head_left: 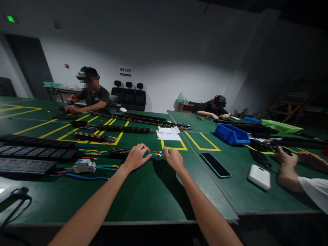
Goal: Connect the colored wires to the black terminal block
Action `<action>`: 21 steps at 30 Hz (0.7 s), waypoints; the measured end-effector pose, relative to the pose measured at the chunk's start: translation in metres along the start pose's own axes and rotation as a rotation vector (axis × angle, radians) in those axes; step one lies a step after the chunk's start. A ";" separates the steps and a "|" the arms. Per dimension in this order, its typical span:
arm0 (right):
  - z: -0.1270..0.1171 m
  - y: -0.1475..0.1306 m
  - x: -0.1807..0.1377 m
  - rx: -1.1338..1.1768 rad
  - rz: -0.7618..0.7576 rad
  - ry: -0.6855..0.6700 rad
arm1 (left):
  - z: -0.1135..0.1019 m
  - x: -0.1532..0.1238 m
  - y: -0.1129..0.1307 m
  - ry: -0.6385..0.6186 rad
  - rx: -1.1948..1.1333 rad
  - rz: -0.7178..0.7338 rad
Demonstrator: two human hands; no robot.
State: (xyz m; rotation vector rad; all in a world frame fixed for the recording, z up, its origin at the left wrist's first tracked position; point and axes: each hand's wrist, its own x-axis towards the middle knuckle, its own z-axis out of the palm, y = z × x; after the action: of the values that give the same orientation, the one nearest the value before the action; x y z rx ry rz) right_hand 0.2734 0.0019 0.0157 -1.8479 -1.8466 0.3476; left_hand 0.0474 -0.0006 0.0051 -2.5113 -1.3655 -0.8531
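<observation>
My left hand (137, 157) is closed over a dark strip (119, 153) with copper-coloured lines. Its thumb and forefinger are around the coloured wires (153, 153) that come out of the strip's right end. Metal ring terminals (160, 154) tip these wires. Just right of the terminals, my right hand (174, 159) has its fingers curled together, and what they hold, if anything, is hidden. Left of my hands lies a white breaker-like block (84, 166) with red, green and blue wires. Black socket strips (28, 166) lie further left.
Across the green table (153, 194) sit two co-workers, one holding a red-and-black power tool (72, 99). A phone (215, 164), a white box-shaped device (259, 177) and a blue bin (232, 134) stand to the right. A third person's hands (285, 160) work there. White papers (168, 134) lie ahead.
</observation>
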 end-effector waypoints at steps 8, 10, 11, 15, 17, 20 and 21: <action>0.001 0.000 -0.001 -0.002 -0.004 0.003 | 0.001 -0.001 -0.002 -0.039 -0.003 0.001; 0.002 0.000 0.000 0.001 -0.009 0.004 | 0.000 -0.001 -0.002 -0.033 -0.004 0.001; 0.002 0.000 0.000 0.002 -0.010 0.005 | 0.000 -0.001 -0.002 -0.029 -0.005 0.000; 0.002 0.000 0.000 0.010 -0.015 0.004 | 0.002 0.000 -0.002 -0.039 -0.013 -0.026; 0.003 0.000 0.000 0.002 -0.019 0.001 | 0.004 0.001 -0.002 -0.052 -0.012 -0.037; 0.003 0.000 -0.001 -0.016 -0.013 0.004 | 0.005 0.002 -0.002 -0.070 0.003 -0.046; 0.004 0.000 -0.001 -0.019 -0.013 0.004 | 0.005 0.002 -0.002 -0.075 0.006 -0.048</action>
State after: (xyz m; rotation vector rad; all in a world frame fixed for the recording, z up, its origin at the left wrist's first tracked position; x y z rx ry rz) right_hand 0.2711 0.0016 0.0126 -1.8465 -1.8646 0.3227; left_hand 0.0487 0.0037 0.0021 -2.5397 -1.4547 -0.7689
